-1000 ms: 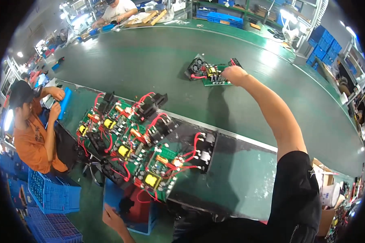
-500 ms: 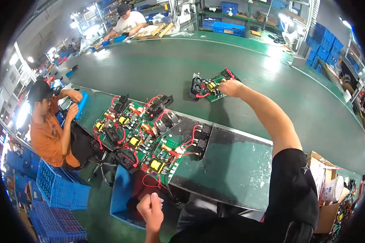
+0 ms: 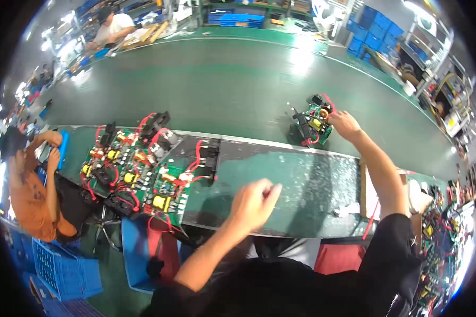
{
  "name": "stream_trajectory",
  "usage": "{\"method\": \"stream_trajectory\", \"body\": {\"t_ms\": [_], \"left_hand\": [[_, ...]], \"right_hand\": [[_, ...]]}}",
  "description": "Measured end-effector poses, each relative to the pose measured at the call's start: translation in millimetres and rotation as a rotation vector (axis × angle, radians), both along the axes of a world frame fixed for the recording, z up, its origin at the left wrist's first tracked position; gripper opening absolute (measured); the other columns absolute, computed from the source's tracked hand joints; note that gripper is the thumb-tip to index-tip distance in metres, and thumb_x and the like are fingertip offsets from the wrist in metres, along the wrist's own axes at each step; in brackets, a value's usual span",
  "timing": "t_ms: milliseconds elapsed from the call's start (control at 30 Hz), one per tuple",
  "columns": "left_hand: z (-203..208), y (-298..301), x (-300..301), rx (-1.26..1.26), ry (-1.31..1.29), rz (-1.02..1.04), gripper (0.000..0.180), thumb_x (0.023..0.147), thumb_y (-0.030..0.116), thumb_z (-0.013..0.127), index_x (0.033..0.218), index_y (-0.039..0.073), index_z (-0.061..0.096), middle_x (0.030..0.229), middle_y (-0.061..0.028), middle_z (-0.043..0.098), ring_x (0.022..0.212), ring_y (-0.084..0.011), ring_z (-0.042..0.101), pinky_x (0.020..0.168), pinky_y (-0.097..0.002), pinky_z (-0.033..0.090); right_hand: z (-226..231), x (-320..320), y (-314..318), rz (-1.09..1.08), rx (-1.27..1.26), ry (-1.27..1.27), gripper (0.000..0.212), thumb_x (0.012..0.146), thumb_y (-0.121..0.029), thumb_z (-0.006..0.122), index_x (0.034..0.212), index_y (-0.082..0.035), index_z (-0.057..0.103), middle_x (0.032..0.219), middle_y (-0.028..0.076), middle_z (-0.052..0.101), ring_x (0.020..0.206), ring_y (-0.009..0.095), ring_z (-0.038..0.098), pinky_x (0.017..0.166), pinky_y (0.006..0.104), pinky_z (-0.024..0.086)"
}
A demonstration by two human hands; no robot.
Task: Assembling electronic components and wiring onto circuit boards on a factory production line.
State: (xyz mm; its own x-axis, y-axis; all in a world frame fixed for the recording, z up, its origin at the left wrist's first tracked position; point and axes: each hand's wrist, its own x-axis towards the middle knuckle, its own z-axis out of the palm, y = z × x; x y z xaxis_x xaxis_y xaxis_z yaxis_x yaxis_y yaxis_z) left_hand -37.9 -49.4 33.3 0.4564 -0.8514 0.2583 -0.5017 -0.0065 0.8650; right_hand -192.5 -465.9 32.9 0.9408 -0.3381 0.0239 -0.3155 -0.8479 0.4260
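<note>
My right hand [image 3: 346, 126] reaches out over the far green surface, its fingers closed at the right side of a circuit board assembly [image 3: 317, 123]. That assembly has a green board, a yellow-wrapped transformer, black end parts and red wires. Above the near bench top is my left hand [image 3: 253, 207], slightly blurred, with curled fingers and the thumb along them. Whatever it may hold is hidden. To its left several similar circuit boards [image 3: 166, 186] with red wires lie close together on the bench.
A dark green bench top [image 3: 280, 164] runs along the wide green surface [image 3: 195, 79]. At the left sits a co-worker [image 3: 34, 201] in orange, with a blue object. Another person [image 3: 113, 29] works at the back left. A blue bin [image 3: 135, 259] stands below; many boards [image 3: 444, 243] are piled at right.
My right hand and the circuit board assembly have moved right and nearer the bench, and the assembly has turned. My left hand has risen over the bench top. The whole view has shifted right.
</note>
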Motion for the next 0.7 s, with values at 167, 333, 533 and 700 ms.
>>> {"method": "stream_trajectory", "body": {"t_ms": [167,333,533,700], "left_hand": [[-50.9,-200.8,23.9,0.304,0.052,0.198,0.078,0.085,0.068,0.054,0.088,-0.009,0.066,0.08,-0.0281,0.068,0.085,-0.0386,0.07,0.075,-0.0469,0.052],[-59.9,-241.1,30.0,0.224,0.126,0.212,0.078,0.093,0.062,0.04,0.094,-0.01,0.069,0.102,-0.0339,0.065,0.104,-0.0474,0.062,0.09,-0.0512,0.048],[-68.9,-186.8,27.4,0.029,0.087,0.122,0.052,0.097,0.044,0.049,0.104,-0.005,0.063,0.1,-0.0261,0.068,0.1,-0.0419,0.064,0.087,-0.0474,0.048],[-63.8,-110.4,41.3,0.038,0.441,0.164,0.046,0.1,0.041,0.05,0.112,-0.002,0.061,0.093,-0.0079,0.066,0.08,-0.0126,0.062,0.066,-0.0282,0.051]], "right_hand": [[-12.8,34.3,92.8,-0.556,0.514,-0.763,0.049,0.085,-0.045,0.066,0.101,0.001,0.059,0.1,0.026,0.065,0.094,0.042,0.064,0.081,0.0488,0.051],[-26.6,59.2,151.6,-0.496,0.48,-0.817,0.062,0.082,-0.054,0.067,0.106,0.002,0.053,0.093,0.026,0.068,0.094,0.041,0.066,0.084,0.0485,0.049],[-15.1,82.5,158.1,-0.715,0.585,-0.728,0.033,0.083,-0.028,0.065,0.102,-0.001,0.057,0.096,0.02,0.069,0.094,0.038,0.067,0.086,0.0532,0.046],[24.1,25.0,187.9,-0.382,0.774,-1.053,0.028,0.083,-0.013,0.06,0.105,0.003,0.055,0.087,0.028,0.066,0.085,0.046,0.064,0.074,0.0491,0.05]]}}
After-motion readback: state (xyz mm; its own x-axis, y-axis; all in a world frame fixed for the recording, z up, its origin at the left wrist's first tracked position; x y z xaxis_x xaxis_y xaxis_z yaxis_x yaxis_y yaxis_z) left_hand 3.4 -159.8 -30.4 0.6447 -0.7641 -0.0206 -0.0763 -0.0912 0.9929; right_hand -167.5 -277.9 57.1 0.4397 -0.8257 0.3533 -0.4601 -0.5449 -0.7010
